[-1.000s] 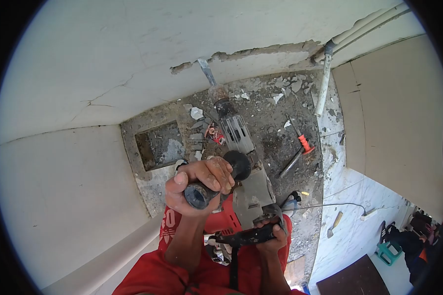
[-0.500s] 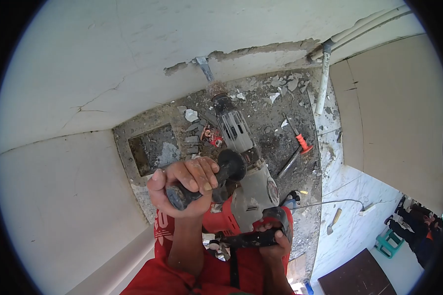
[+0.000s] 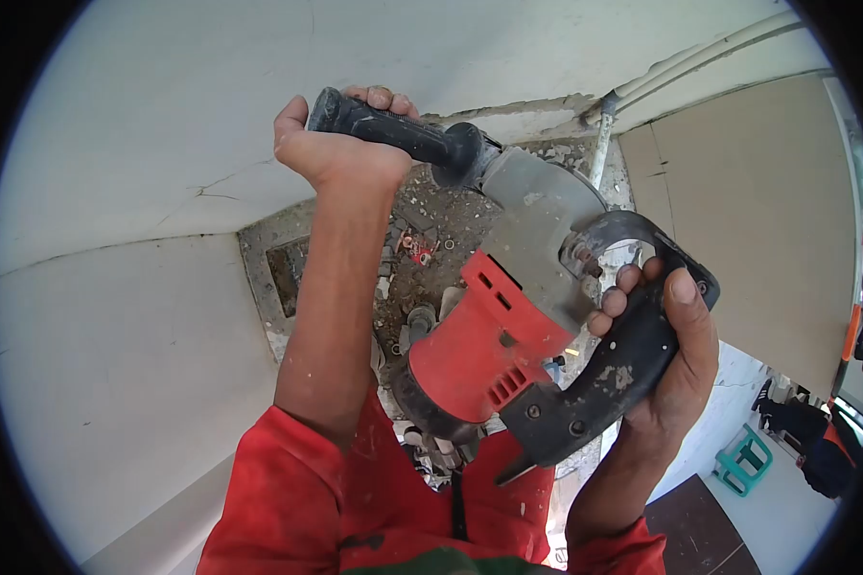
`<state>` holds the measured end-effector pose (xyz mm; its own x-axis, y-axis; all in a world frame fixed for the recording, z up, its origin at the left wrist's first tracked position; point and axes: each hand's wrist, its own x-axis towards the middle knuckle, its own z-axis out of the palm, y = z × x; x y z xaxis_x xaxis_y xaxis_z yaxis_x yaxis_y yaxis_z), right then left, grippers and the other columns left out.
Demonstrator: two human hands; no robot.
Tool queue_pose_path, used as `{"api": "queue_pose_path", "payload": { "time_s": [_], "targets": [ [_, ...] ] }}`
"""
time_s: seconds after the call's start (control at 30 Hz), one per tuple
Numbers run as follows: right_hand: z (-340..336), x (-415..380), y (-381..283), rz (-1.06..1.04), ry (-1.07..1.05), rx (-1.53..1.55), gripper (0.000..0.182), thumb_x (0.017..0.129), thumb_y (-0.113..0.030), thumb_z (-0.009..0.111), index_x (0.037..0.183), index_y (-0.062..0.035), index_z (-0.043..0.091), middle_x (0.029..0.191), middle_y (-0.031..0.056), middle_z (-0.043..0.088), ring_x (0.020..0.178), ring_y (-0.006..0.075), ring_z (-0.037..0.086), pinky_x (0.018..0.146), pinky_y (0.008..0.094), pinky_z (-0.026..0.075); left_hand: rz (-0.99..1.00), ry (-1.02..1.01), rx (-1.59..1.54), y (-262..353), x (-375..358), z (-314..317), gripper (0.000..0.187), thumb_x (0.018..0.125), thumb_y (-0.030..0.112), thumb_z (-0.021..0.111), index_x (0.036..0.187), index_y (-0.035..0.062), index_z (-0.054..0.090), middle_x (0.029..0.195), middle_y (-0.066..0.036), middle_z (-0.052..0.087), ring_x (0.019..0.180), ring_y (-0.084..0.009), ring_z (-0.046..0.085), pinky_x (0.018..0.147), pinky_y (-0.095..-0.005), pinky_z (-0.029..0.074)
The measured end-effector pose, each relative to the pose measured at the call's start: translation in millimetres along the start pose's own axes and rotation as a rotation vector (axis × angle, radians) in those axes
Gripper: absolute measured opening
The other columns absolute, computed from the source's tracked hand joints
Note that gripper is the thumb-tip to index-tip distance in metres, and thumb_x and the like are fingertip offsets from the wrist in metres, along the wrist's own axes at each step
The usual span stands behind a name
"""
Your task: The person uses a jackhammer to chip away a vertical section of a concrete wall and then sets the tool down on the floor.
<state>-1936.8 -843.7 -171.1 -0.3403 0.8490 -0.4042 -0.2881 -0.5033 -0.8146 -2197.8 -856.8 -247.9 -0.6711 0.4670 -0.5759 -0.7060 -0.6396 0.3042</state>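
Observation:
A red and grey demolition hammer (image 3: 513, 321) is held up in front of my chest, its motor end low and its body close to the camera. My left hand (image 3: 340, 153) is closed round the black side handle (image 3: 393, 129), up at the wall. Wrapped round the black rear grip (image 3: 623, 364) is my right hand (image 3: 676, 335), fingers curled through the loop. The front of the hammer and its chisel are hidden behind the body. Beyond the tool, a ragged chipped strip (image 3: 527, 107) runs along the white wall (image 3: 192, 115).
Rubble (image 3: 417, 206) covers the floor below. A square recess (image 3: 283, 273) lies at the left corner. White pipes (image 3: 604, 144) come down the wall, next to a beige panel (image 3: 738, 211). At the right are a green stool (image 3: 744, 460) and a dark board (image 3: 700, 527).
Both hands have lifted the demolition hammer up towards the camera and turned it. The chisel, earlier against the chipped wall strip, is now out of sight.

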Motion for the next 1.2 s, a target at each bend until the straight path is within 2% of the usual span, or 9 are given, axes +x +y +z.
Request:
{"api": "queue_pose_path", "payload": {
  "time_s": [0.07,0.17,0.23,0.33,0.47,0.63,0.83,1.0,1.2],
  "targets": [
    [2.4,0.0,-5.4,0.058,0.069,-0.036,0.032,0.090,-0.025,0.065,0.098,0.0053,0.061,0.080,0.0141,0.065,0.066,0.0200,0.066,0.062,0.0305,0.058,0.009,0.032,0.024,-5.1,-6.2,-0.6,0.040,0.082,0.042,0.036,0.072,0.0033,0.043,0.066,-0.013,0.046,0.067,-0.0271,0.040,0.068,-0.0422,0.035],
    [-20.2,-23.9,12.5,0.107,0.027,-0.037,0.028,0.086,-0.017,0.067,0.103,0.0020,0.055,0.094,0.0173,0.064,0.079,0.0237,0.067,0.068,0.0338,0.058,0.036,-0.003,-0.027,-3.8,-24.2,-30.0,0.034,0.082,0.037,0.039,0.072,0.0050,0.042,0.067,-0.013,0.046,0.067,-0.0281,0.040,0.075,-0.0456,0.037],
    [-53.3,-52.5,40.6,0.199,0.108,0.030,0.029,0.083,-0.013,0.068,0.103,0.0008,0.052,0.098,0.0184,0.063,0.084,0.0267,0.066,0.073,0.0383,0.057,0.044,-0.236,0.003,-8.7,-39.3,-87.3,0.037,0.083,0.037,0.042,0.067,0.0051,0.052,0.063,-0.013,0.048,0.066,-0.0291,0.044,0.076,-0.0467,0.038],
    [-115.1,-89.5,105.7,0.222,0.250,0.153,0.027,0.081,-0.017,0.067,0.100,-0.0025,0.055,0.091,0.0148,0.062,0.079,0.0278,0.064,0.072,0.0434,0.054,0.010,-0.553,0.210,-32.9,-67.5,-135.4,0.046,0.089,0.040,0.039,0.068,0.0041,0.060,0.064,-0.013,0.057,0.071,-0.0286,0.056,0.081,-0.0430,0.043],
    [-183.7,-121.9,173.2,0.200,0.374,0.245,0.029,0.079,-0.026,0.067,0.096,-0.0044,0.055,0.086,0.0123,0.060,0.076,0.0263,0.062,0.070,0.0417,0.054,-0.037,-0.571,0.350,-72.8,-94.2,-171.7,0.049,0.089,0.041,0.039,0.070,0.0023,0.062,0.066,-0.016,0.060,0.068,-0.0297,0.058,0.083,-0.0425,0.042],
    [-229.7,-118.2,204.8,0.154,0.303,0.286,0.029,0.079,-0.029,0.065,0.094,-0.0062,0.057,0.088,0.0117,0.059,0.077,0.0253,0.062,0.070,0.0403,0.054,0.009,-0.723,0.410,-102.2,-108.5,-190.9,0.050,0.089,0.041,0.038,0.072,0.0012,0.063,0.068,-0.017,0.061,0.069,-0.0298,0.060,0.086,-0.0421,0.041],
    [-213.5,-60.6,204.8,0.086,0.222,0.310,0.026,0.079,-0.026,0.064,0.095,-0.0071,0.057,0.088,0.0096,0.057,0.078,0.0237,0.058,0.074,0.0408,0.050,0.063,-0.726,0.340,-109.9,-63.7,-175.0,0.050,0.089,0.040,0.037,0.074,0.0011,0.064,0.070,-0.018,0.062,0.072,-0.0299,0.060,0.089,-0.0415,0.039],
    [-236.2,-48.5,240.6,0.172,0.230,0.392,0.026,0.079,-0.027,0.062,0.095,-0.0078,0.057,0.086,0.0075,0.057,0.076,0.0228,0.057,0.071,0.0407,0.049,0.058,-0.824,0.470,-117.2,-56.6,-190.5,0.049,0.089,0.040,0.038,0.073,0.0014,0.064,0.069,-0.017,0.062,0.071,-0.0294,0.060,0.089,-0.0405,0.039],
    [-227.6,-25.8,256.7,0.151,0.183,0.380,0.026,0.077,-0.027,0.063,0.092,-0.0068,0.056,0.087,0.0108,0.058,0.080,0.0261,0.059,0.073,0.0419,0.049,0.091,-0.775,0.437,-106.5,-34.6,-195.5,0.049,0.088,0.040,0.039,0.074,0.0015,0.064,0.069,-0.017,0.062,0.070,-0.0287,0.060,0.088,-0.0401,0.039]
  ]
}}
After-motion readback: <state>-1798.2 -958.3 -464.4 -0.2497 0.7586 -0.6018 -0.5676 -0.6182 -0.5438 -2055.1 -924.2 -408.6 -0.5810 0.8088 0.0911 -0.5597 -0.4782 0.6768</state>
